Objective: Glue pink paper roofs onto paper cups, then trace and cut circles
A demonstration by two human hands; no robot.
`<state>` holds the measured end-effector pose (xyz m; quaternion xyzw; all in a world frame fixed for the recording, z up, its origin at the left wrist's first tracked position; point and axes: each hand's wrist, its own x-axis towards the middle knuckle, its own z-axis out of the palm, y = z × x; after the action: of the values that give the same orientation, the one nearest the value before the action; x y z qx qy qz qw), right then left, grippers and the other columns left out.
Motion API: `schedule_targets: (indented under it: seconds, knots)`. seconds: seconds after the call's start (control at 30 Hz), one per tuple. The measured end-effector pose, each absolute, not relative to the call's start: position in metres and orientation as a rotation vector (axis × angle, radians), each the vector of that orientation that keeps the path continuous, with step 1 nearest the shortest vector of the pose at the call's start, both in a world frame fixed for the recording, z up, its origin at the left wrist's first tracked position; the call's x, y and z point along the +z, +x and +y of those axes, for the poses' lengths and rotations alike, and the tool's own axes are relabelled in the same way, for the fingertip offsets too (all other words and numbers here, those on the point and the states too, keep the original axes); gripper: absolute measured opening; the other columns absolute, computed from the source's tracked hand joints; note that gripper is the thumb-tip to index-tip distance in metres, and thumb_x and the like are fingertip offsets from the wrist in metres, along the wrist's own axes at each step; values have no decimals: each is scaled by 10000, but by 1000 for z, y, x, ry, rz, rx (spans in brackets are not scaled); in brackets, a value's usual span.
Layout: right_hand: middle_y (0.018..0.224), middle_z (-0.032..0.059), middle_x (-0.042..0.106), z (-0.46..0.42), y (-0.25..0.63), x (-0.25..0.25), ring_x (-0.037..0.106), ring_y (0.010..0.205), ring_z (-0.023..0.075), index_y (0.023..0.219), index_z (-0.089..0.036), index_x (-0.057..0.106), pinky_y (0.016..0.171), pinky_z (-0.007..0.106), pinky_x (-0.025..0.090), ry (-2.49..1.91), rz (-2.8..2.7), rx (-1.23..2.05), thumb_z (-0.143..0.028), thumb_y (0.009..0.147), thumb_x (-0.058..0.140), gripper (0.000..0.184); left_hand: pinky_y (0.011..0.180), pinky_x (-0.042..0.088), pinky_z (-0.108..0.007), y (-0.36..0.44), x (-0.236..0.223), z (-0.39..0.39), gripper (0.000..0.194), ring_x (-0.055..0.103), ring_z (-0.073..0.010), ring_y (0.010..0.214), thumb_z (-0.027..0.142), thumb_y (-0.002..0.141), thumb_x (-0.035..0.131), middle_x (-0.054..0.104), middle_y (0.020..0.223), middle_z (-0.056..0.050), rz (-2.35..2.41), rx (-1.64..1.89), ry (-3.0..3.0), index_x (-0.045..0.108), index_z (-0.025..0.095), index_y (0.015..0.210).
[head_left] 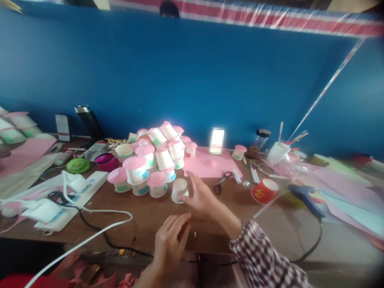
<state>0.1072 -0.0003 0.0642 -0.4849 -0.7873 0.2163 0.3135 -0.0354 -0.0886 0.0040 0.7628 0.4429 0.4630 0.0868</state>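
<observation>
My right hand (199, 197) is spread, fingers and thumb apart, at the right side of a white paper cup (179, 190) on the table (147, 222) (whether my thumb touches it, I cannot tell). My left hand (171, 237) is bent nearer me, its grip unclear. Pink-topped paper cups (165, 159) crowd leftward; rightward are scissors (221, 181), a red paper cup (261, 193) and a glue gun (309, 201).

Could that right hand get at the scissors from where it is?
Probably yes: the scissors lie uncovered on the table, close to the right hand, with no object visible in between.
</observation>
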Motion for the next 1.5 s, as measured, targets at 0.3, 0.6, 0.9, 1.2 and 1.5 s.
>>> schedule_targets:
  seconds: [0.3, 0.6, 0.9, 1.2, 1.5]
  knots:
    - [1098, 109, 650, 0, 122, 68, 613, 1010, 230, 1251, -171, 440, 857, 381, 494, -1046, -1284, 1309, -370, 741, 683, 599, 874, 501, -377, -44, 14, -80, 399, 557, -209, 1022, 259, 838, 571, 533, 1151, -94, 1533, 1593, 1823, 473, 210, 1223]
    - [983, 73, 659, -37, 174, 65, 638, 872, 216, 1148, -184, 511, 757, 351, 520, -1131, -1162, 1093, -399, 661, 754, 585, 1001, 402, -481, -5, 33, -51, 754, 445, -292, 1206, 385, 698, 720, 477, 1291, -125, 1364, 1365, 2112, 352, 205, 1330]
    - [1099, 96, 607, -56, 208, 51, 608, 977, 229, 1220, -184, 484, 856, 373, 505, -1353, -1451, 657, -299, 694, 739, 595, 883, 482, -388, 37, 24, -6, 468, 576, -229, 1022, 360, 748, 662, 599, 1112, -62, 1021, 1021, 2153, 519, 239, 1177]
    - [1122, 111, 598, -84, 266, 54, 586, 992, 232, 1275, -193, 449, 832, 369, 503, -1548, -1627, 154, -322, 827, 601, 490, 881, 496, -390, 24, 11, -10, 454, 578, -240, 1040, 380, 746, 650, 561, 1155, -80, 1130, 1104, 2135, 517, 217, 1148]
    - [1180, 169, 542, -88, 399, 64, 512, 1060, 333, 1246, -152, 452, 801, 426, 434, -2579, -1238, -520, -421, 853, 505, 480, 834, 525, -388, 23, 7, -13, 456, 612, -242, 1000, 378, 760, 622, 613, 1108, -81, 1208, 1072, 2124, 502, 199, 1162]
